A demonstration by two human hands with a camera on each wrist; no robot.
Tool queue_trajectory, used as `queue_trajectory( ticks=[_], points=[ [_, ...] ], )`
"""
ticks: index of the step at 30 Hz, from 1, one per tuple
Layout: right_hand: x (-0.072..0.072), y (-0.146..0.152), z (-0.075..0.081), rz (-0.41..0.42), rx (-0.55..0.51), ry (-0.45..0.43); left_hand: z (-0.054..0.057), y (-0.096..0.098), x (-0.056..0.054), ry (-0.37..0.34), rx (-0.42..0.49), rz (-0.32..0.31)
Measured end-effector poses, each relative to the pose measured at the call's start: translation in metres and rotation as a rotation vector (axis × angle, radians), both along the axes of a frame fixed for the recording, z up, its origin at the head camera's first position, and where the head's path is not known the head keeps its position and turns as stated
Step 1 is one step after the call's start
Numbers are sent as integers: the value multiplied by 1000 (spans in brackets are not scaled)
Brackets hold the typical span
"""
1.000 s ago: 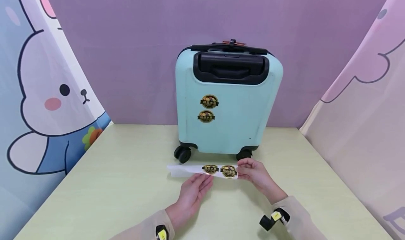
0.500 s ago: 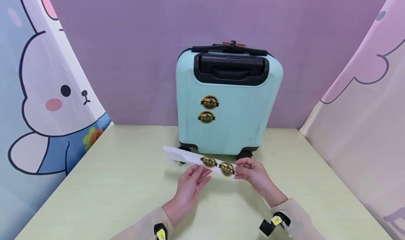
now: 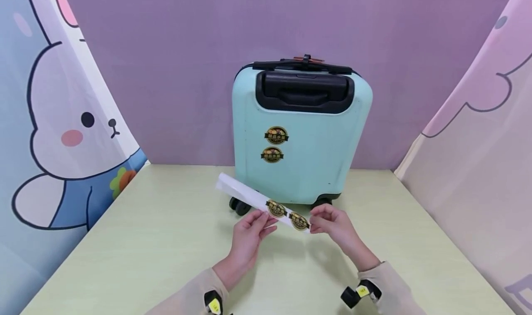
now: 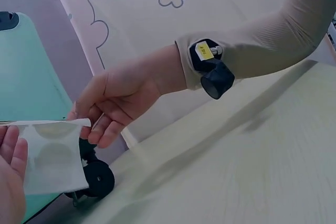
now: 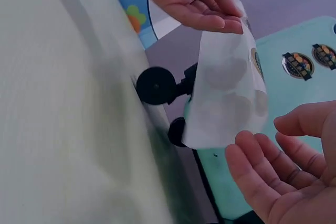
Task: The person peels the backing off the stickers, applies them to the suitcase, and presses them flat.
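White sticker strip (image 3: 258, 202) is pinched by the left hand (image 3: 247, 239); the right hand (image 3: 335, 225), fingers loosely curled, is at its end, grip unclear.

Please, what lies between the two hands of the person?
In the head view, one end of a white paper strip, bearing two round black-and-gold stickers, lies between the left hand and right hand.
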State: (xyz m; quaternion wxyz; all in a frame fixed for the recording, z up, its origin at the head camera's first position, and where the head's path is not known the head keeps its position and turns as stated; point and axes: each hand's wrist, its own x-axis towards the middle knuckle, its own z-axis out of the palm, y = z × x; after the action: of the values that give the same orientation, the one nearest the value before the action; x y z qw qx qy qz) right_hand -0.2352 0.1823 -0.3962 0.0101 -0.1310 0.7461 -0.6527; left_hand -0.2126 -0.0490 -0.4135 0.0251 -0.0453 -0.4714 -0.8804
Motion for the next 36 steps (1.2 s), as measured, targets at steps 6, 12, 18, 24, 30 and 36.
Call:
queue_trajectory(
  ticks=[6,12,18,24,30,36],
  points=[
    [1,-2,11,-87,171,138,3,1,-2,-2,-4,13],
    [3,-11,19,-158,319,360,4,3,-2,10,-22,15],
    [8,-25,22,-163,417,660,7,7,0,24,-25,3],
    [11,-41,21,-163,479,894,12,10,3,25,-37,-10],
    [12,-50,21,-112,427,1037,12,10,5,43,-33,-44],
    [15,-58,23,-131,462,1130,14,10,7,38,-14,-81]
  ],
)
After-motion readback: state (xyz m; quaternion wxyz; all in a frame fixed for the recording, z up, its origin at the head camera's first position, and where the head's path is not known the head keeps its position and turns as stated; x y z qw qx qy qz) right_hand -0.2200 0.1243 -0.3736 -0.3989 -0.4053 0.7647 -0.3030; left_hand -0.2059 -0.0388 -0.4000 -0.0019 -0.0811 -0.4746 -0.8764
